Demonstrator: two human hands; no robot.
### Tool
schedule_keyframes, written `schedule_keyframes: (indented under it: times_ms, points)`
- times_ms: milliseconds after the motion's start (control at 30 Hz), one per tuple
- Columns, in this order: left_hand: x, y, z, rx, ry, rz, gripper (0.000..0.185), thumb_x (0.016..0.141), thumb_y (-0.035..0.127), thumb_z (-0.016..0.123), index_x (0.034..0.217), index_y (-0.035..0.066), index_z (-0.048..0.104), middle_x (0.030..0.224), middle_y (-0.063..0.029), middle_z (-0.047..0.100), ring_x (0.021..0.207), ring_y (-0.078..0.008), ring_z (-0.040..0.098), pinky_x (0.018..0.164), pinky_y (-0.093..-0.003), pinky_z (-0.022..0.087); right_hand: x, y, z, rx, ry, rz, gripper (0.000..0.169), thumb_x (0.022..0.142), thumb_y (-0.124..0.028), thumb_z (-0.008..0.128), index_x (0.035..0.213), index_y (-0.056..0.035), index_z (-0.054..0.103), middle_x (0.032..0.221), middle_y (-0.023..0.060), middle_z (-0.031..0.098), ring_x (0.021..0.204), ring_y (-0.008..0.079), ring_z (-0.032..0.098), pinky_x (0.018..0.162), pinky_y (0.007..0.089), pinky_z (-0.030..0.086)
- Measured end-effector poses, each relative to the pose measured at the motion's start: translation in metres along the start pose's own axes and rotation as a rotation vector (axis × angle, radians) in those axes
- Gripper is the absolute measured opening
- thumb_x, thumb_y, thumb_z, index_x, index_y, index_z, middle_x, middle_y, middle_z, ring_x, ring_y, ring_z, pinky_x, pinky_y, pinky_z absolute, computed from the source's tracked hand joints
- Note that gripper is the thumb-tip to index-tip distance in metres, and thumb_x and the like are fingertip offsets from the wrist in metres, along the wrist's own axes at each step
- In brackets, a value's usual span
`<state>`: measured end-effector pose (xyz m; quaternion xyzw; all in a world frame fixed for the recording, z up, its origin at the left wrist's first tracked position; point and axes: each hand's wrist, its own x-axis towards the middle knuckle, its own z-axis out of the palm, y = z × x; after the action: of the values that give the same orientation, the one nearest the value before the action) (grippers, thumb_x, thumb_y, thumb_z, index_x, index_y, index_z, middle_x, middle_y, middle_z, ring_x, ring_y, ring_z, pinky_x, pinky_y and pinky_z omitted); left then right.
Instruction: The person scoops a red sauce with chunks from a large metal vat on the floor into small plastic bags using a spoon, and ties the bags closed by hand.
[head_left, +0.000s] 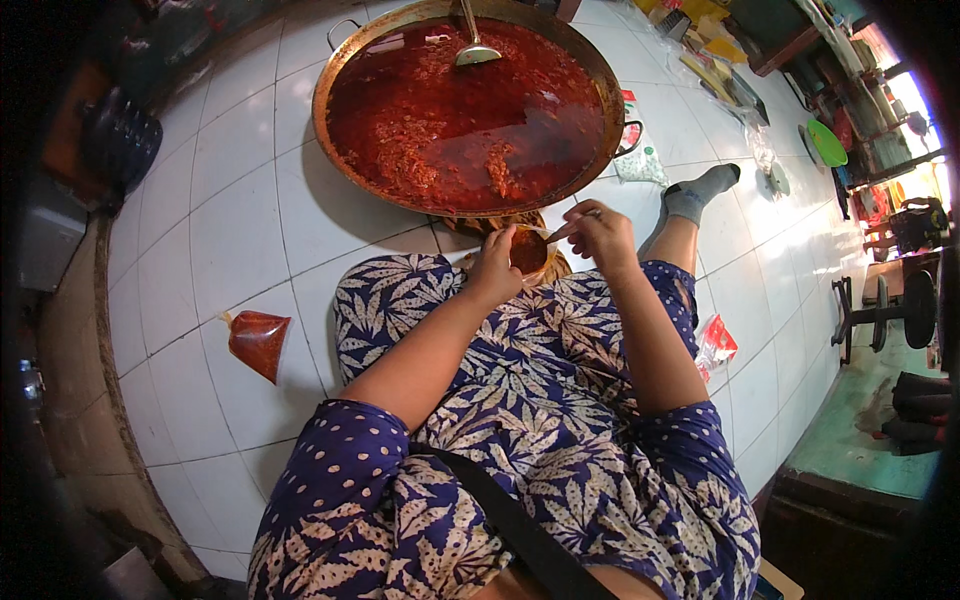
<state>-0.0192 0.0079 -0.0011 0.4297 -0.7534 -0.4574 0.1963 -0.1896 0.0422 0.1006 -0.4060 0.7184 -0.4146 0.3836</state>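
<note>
My left hand (495, 270) grips the side of a clear plastic bag (529, 251) that holds red chili sauce, in front of my lap. My right hand (600, 232) holds a spoon (561, 234) by its handle, its end at the mouth of the bag; the spoon's bowl cannot be made out. Just beyond both hands stands a large metal wok (321, 135) filled with oily red chili sauce. A metal spatula (478, 54) rests in the sauce at the wok's far side.
A tied bag of red sauce (259, 343) lies on the tiled floor (232, 262) at left. A packet (641, 161) lies beside the wok's right handle. A red and clear plastic wrapper (716, 345) is right of my lap. My socked foot (701, 196) extends right.
</note>
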Motion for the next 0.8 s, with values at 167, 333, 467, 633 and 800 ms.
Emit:
schedule_keyframes:
  times_ms: [167, 333, 467, 633, 800]
  points:
    - [0.004, -0.015, 0.006, -0.053, 0.053, 0.118, 0.064, 0.072, -0.007, 0.05, 0.133, 0.002, 0.031, 0.128, -0.0198, 0.039, 0.119, -0.0319, 0.042, 0.099, -0.0364, 0.036, -0.036, -0.01, 0.017, -0.708, -0.044, -0.641, 0.012, 0.079, -0.012, 0.059, 0.084, -0.0024, 0.063, 0.073, 0.0146, 0.063, 0.065, 0.0299, 0.062, 0.059, 0.0343, 0.049]
    - [0.006, -0.012, 0.0, -0.082, 0.015, 0.078, 0.063, 0.072, -0.008, 0.05, 0.131, 0.0, 0.033, 0.127, -0.0204, 0.04, 0.119, -0.0323, 0.042, 0.1, -0.0364, 0.035, -0.056, -0.006, 0.007, -0.723, -0.037, -0.772, 0.006, 0.077, -0.005, 0.059, 0.082, -0.0027, 0.062, 0.073, 0.0141, 0.062, 0.065, 0.0291, 0.062, 0.06, 0.0324, 0.049]
    - [0.01, -0.001, 0.0, -0.079, 0.002, -0.027, 0.062, 0.07, -0.008, 0.05, 0.13, -0.001, 0.036, 0.128, -0.0214, 0.04, 0.12, -0.0328, 0.041, 0.101, -0.037, 0.034, -0.047, 0.026, -0.008, -0.013, 0.245, -0.249, 0.014, 0.083, -0.013, 0.056, 0.088, 0.0001, 0.06, 0.07, 0.0107, 0.063, 0.056, 0.0206, 0.06, 0.051, 0.0266, 0.046]
    - [0.011, -0.003, 0.001, -0.077, 0.021, -0.049, 0.06, 0.07, -0.009, 0.048, 0.128, -0.001, 0.038, 0.129, -0.0218, 0.04, 0.12, -0.0329, 0.041, 0.102, -0.0372, 0.032, -0.032, 0.032, -0.057, 0.641, 0.4, -0.022, 0.025, 0.085, -0.022, 0.05, 0.095, 0.0005, 0.054, 0.067, 0.0139, 0.059, 0.053, 0.0217, 0.057, 0.048, 0.0287, 0.046]
    - [0.014, -0.011, 0.005, -0.078, -0.03, -0.063, 0.062, 0.071, -0.003, 0.048, 0.131, 0.0, 0.035, 0.132, -0.0202, 0.037, 0.123, -0.0339, 0.036, 0.103, -0.0367, 0.03, -0.002, 0.008, -0.057, 0.731, 0.364, -0.094, 0.031, 0.087, -0.022, 0.05, 0.105, 0.0022, 0.054, 0.077, 0.0154, 0.061, 0.064, 0.0235, 0.06, 0.056, 0.0298, 0.049]
